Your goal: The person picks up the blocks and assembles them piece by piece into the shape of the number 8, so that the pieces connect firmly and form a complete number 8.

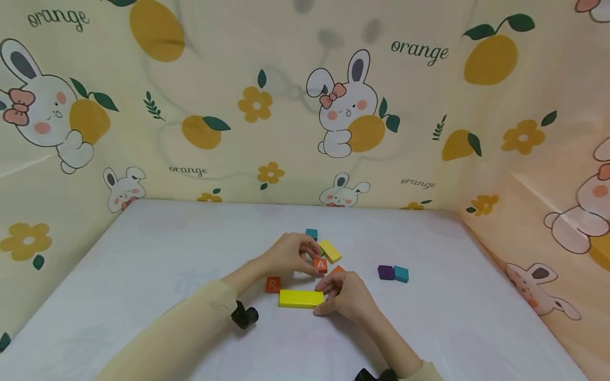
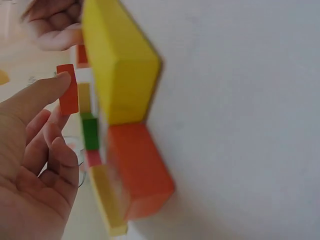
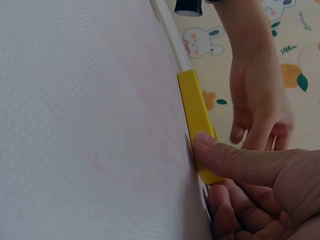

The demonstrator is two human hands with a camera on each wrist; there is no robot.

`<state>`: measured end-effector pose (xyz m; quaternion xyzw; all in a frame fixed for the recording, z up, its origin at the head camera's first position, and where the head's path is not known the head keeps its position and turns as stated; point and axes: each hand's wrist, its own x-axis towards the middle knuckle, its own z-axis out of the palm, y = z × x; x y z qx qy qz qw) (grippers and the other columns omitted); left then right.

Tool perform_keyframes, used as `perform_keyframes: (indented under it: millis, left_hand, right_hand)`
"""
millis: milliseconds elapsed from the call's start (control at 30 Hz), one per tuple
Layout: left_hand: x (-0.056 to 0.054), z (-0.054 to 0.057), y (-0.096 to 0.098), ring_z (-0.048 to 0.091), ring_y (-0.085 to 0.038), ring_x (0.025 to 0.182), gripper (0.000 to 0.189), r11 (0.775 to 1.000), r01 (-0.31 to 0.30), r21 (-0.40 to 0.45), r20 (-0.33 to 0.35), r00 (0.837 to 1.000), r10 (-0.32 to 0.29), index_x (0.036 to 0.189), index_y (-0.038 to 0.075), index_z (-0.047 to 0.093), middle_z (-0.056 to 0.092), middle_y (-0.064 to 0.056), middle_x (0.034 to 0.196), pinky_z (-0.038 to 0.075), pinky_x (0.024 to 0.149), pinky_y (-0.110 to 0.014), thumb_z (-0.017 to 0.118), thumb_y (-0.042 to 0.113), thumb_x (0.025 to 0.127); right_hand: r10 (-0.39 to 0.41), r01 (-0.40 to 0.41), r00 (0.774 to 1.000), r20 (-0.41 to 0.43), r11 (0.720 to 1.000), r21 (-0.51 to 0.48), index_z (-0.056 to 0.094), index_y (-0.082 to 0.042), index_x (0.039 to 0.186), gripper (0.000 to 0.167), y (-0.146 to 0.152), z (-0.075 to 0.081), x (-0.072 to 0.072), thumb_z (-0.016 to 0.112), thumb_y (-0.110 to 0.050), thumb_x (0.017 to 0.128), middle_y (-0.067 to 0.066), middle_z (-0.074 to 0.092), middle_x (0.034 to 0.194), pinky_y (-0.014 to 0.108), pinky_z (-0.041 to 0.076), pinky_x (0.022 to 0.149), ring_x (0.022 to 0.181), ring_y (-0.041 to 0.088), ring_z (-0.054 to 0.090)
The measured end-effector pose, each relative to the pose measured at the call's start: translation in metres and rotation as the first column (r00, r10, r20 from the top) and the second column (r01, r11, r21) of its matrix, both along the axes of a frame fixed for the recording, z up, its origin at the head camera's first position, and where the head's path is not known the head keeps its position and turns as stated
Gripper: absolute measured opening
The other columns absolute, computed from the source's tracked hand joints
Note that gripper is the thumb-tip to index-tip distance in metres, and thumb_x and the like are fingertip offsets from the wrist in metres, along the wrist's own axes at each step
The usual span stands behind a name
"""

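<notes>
My left hand (image 1: 288,255) pinches an orange letter block marked A (image 1: 320,266) between thumb and fingertips; in the left wrist view the block (image 2: 68,95) is raised off the table. With its thumb against the near side, my right hand (image 1: 351,297) grips the right end of a long yellow block (image 1: 297,299). An orange block marked R (image 1: 272,284) stands at the yellow block's left end. Just behind my right fingers, another orange block (image 1: 338,269) is partly covered. The left wrist view shows the yellow block (image 2: 135,85) close up beside the R block (image 2: 142,167).
Beyond the hands lie a yellow block (image 1: 331,251) and a teal block (image 1: 312,234). A green block (image 2: 90,132) and a pink one (image 2: 93,158) show in the left wrist view. Off to the right, a purple block (image 1: 386,272) touches a teal block (image 1: 401,274) on the white table (image 1: 476,317).
</notes>
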<state>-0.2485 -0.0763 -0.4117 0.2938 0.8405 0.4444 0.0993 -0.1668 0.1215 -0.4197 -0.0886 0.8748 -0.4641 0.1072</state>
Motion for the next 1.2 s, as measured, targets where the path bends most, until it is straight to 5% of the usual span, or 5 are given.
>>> perform_keyframes:
  millis: [200, 400, 600, 800, 1200]
  left_hand:
    - [0.01, 0.017, -0.022, 0.062, -0.016, 0.084, 0.042, 0.998, -0.041, 0.047, -0.052, 0.998, 0.043, 0.113, 0.011, 0.068, 0.07, 0.011, 0.1, 0.05, 0.074, -0.03, 0.087, 0.021, 0.077]
    - [0.033, 0.026, -0.057, 0.065, -0.019, 0.095, 0.04, 0.987, -0.128, 0.099, -0.085, 0.987, 0.136, 0.111, 0.017, 0.069, 0.069, 0.011, 0.101, 0.054, 0.078, -0.031, 0.088, 0.021, 0.075]
    - [0.055, 0.031, -0.084, 0.065, -0.022, 0.097, 0.041, 0.975, -0.148, 0.167, -0.095, 0.982, 0.166, 0.111, 0.015, 0.067, 0.069, 0.007, 0.104, 0.055, 0.077, -0.033, 0.088, 0.02, 0.076]
    - [0.068, 0.028, -0.094, 0.065, -0.015, 0.097, 0.04, 0.978, -0.121, 0.173, -0.073, 0.988, 0.136, 0.111, 0.016, 0.068, 0.069, 0.009, 0.104, 0.054, 0.079, -0.033, 0.087, 0.016, 0.076]
    - [0.09, 0.013, -0.097, 0.065, -0.016, 0.096, 0.04, 0.98, -0.071, 0.187, 0.1, 0.994, 0.053, 0.11, 0.013, 0.068, 0.07, 0.004, 0.105, 0.054, 0.081, -0.033, 0.087, 0.017, 0.075]
  right_hand:
    - [-0.017, 0.017, 1.0, 0.016, 1.0, 0.007, 0.075, -0.011, 0.091, 0.039, 0.0, 0.0, -0.001, 0.096, -0.015, 0.059, 0.0, 0.066, 0.08, 0.027, 0.044, 0.061, 0.069, 0.019, 0.054]
    - [-0.024, 0.023, 0.999, 0.04, 1.0, 0.02, 0.075, -0.013, 0.092, 0.037, -0.004, -0.004, -0.001, 0.095, -0.016, 0.061, 0.0, 0.065, 0.08, 0.027, 0.045, 0.061, 0.07, 0.021, 0.054]
    - [-0.036, 0.035, 0.999, 0.025, 0.999, 0.031, 0.075, -0.014, 0.093, 0.036, -0.005, -0.003, -0.001, 0.094, -0.014, 0.062, 0.001, 0.064, 0.081, 0.027, 0.047, 0.062, 0.072, 0.021, 0.053]
    - [-0.071, 0.07, 0.997, 0.02, 0.997, 0.032, 0.075, -0.013, 0.091, 0.035, -0.002, -0.001, -0.001, 0.094, -0.011, 0.062, 0.001, 0.064, 0.081, 0.027, 0.046, 0.062, 0.072, 0.021, 0.053]
    - [-0.053, 0.053, 0.998, 0.019, 0.998, 0.038, 0.074, -0.014, 0.092, 0.035, -0.004, 0.0, -0.001, 0.094, -0.013, 0.063, 0.001, 0.064, 0.08, 0.026, 0.044, 0.059, 0.071, 0.021, 0.053]
